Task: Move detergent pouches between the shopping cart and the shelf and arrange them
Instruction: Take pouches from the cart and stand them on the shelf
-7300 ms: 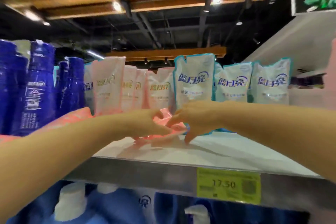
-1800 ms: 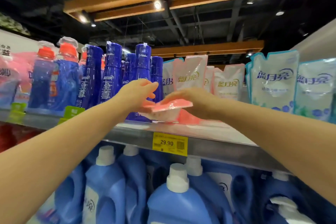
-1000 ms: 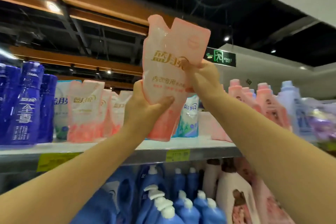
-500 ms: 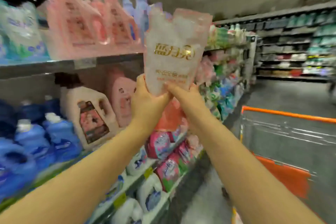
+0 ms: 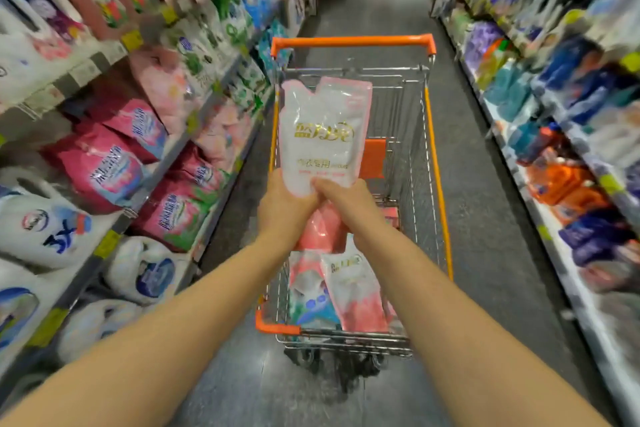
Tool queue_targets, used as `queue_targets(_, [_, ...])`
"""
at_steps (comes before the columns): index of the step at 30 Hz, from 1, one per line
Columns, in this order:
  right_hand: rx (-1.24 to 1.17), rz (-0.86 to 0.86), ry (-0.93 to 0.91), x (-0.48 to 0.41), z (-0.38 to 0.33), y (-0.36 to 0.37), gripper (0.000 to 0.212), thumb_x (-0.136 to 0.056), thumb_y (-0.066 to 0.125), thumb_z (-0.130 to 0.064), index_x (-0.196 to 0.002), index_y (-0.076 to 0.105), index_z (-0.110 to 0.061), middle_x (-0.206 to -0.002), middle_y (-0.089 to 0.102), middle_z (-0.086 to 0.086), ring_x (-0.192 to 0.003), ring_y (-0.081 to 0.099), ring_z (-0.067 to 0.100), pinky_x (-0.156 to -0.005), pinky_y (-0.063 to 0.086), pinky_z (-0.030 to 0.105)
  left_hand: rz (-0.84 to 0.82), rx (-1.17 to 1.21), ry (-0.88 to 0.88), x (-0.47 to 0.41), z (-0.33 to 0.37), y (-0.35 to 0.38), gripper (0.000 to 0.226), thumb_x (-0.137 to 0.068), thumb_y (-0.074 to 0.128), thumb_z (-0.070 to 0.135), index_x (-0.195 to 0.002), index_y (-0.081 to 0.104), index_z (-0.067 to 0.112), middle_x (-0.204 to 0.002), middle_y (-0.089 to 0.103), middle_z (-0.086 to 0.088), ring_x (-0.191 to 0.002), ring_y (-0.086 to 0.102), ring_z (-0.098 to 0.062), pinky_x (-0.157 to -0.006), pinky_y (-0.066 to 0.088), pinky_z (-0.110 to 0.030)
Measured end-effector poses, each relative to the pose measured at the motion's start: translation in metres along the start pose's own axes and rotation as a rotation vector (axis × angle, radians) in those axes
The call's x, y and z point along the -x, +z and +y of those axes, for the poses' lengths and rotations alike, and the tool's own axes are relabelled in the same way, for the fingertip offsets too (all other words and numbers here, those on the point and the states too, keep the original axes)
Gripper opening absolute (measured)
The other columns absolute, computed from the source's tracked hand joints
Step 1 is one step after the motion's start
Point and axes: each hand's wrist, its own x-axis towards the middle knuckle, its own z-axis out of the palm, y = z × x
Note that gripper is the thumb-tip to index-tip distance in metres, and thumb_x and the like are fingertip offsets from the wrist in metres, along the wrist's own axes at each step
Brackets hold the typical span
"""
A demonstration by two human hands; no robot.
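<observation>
Both the left hand (image 5: 284, 208) and the right hand (image 5: 346, 199) grip the pink pouch (image 5: 323, 135) by its lower half, upright above the cart (image 5: 351, 42); half a second ago it was beside the shelf.

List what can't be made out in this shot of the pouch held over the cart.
Head view, the only one:
1. Pink pouch: the small print is blurred; the left hand and right hand cover its middle.
2. Cart: the number of pouches inside is unclear, since the pink pouch and both hands hide much of its basket.
3. Right shelf goods: labels are lost to motion blur.
</observation>
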Motion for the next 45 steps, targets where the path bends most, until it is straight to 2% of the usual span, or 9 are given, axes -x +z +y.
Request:
queue_targets(7, [0.024, 0.115, 0.308, -0.023, 0.107, -0.039, 0.076, -0.055, 0.062, -0.046, -0.12, 0.057, -0.008, -0.111, 0.067, 0.009, -0.1, 0.065, 0.026, -0.093, 0.051, 0.042, -0.259, -0.02, -0.189, 0.01, -0.085, 0.09, 0.07, -0.07, 0.077, 0.042, -0.122, 0.045, 0.008, -0.116, 0.061, -0.011, -0.106, 0.059, -0.028, -0.079, 0.046, -0.032])
queue_targets(11, [-0.013, 0.058, 0.385, -0.016, 0.148, -0.033, 0.035, -0.088, 0.058, -0.017, -0.123, 0.057, -0.009, -0.119, 0.063, 0.007, -0.11, 0.06, 0.025, -0.095, 0.047, 0.032, -0.354, -0.191, -0.25, 0.012, -0.132, 0.107, 0.071, -0.077, 0.071, 0.034, -0.135, 0.037, 0.01, -0.127, 0.055, -0.014, -0.111, 0.056, -0.033, -0.082, 0.044, -0.033])
queue_targets(16, [0.211, -0.071, 0.522, -0.017, 0.18, -0.021, 0.04, -0.09, 0.055, -0.026, -0.125, 0.053, -0.008, -0.118, 0.061, 0.011, -0.097, 0.059, 0.026, -0.084, 0.047, 0.031, -0.471, -0.169, -0.359, 0.007, -0.175, 0.102, 0.095, -0.058, 0.075, 0.04, -0.14, 0.035, 0.014, -0.133, 0.053, -0.011, -0.117, 0.054, -0.03, -0.098, 0.045, -0.038])
queue_targets(20, [0.459, -0.178, 0.554, -0.017, 0.189, -0.018, 0.043, -0.091, 0.054, -0.019, -0.13, 0.046, -0.002, -0.126, 0.056, 0.014, -0.108, 0.056, 0.028, -0.085, 0.043, 0.029, -0.706, -0.486, -0.387, 0.005, -0.179, 0.097, 0.053, -0.079, 0.064, 0.027, -0.126, 0.051, 0.003, -0.104, 0.063, -0.01, -0.1, 0.059, -0.027, -0.083, 0.046, -0.03])
queue_targets(23, [0.625, -0.246, 0.551, -0.016, 0.192, -0.011, 0.044, -0.091, 0.054, -0.015, -0.132, 0.044, -0.002, -0.134, 0.051, 0.015, -0.121, 0.051, 0.029, -0.094, 0.041, 0.028, -0.862, -0.719, -0.324, 0.009, -0.176, 0.098, 0.016, -0.086, 0.051, 0.002, -0.075, 0.062, 0.001, -0.061, 0.045, -0.001, -0.074, 0.053, -0.022, -0.068, 0.044, -0.027])
queue_targets(26, [0.79, -0.314, 0.567, -0.019, 0.192, -0.005, 0.031, -0.092, 0.051, -0.018, -0.121, 0.053, -0.007, -0.13, 0.055, 0.016, -0.112, 0.056, 0.029, -0.083, 0.043, 0.031, -0.883, -0.719, -0.286, 0.011, -0.177, 0.095, 0.018, -0.09, 0.054, 0.014, -0.101, 0.062, 0.004, -0.079, 0.059, -0.008, -0.083, 0.057, -0.022, -0.072, 0.046, -0.029])
queue_targets(28, [0.828, -0.305, 0.569, -0.019, 0.19, -0.003, 0.029, -0.092, 0.051, -0.019, -0.117, 0.053, -0.007, -0.127, 0.057, 0.016, -0.104, 0.058, 0.028, -0.074, 0.04, 0.029, -0.838, -0.7, -0.275, 0.009, -0.173, 0.087, 0.037, -0.088, 0.059, 0.022, -0.122, 0.055, 0.006, -0.115, 0.062, -0.013, -0.105, 0.059, -0.027, -0.087, 0.048, -0.033])
queue_targets(31, [0.822, -0.263, 0.5, -0.017, 0.178, 0.001, 0.04, -0.091, 0.05, -0.019, -0.127, 0.046, -0.003, -0.129, 0.054, 0.016, -0.115, 0.054, 0.03, -0.077, 0.036, 0.025, -0.75, -0.71, -0.279, 0.005, -0.162, 0.072, 0.043, -0.089, 0.058, 0.023, -0.127, 0.051, 0.004, -0.129, 0.054, -0.014, -0.119, 0.052, -0.028, -0.094, 0.043, -0.032])
queue_targets(45, [0.658, -0.256, -0.302, 0.037, -0.012, 0.129, 0.026, -0.092, 0.047, -0.024, -0.109, 0.064, -0.014, -0.117, 0.064, 0.008, -0.11, 0.056, 0.027, -0.079, 0.039, 0.027, 0.111, -0.289, -0.002, -0.006, -0.039, -0.126, 0.021, -0.088, 0.05, 0.018, -0.095, 0.069, 0.016, -0.102, 0.069, -0.005, -0.099, 0.06, -0.023, -0.076, 0.041, -0.028])
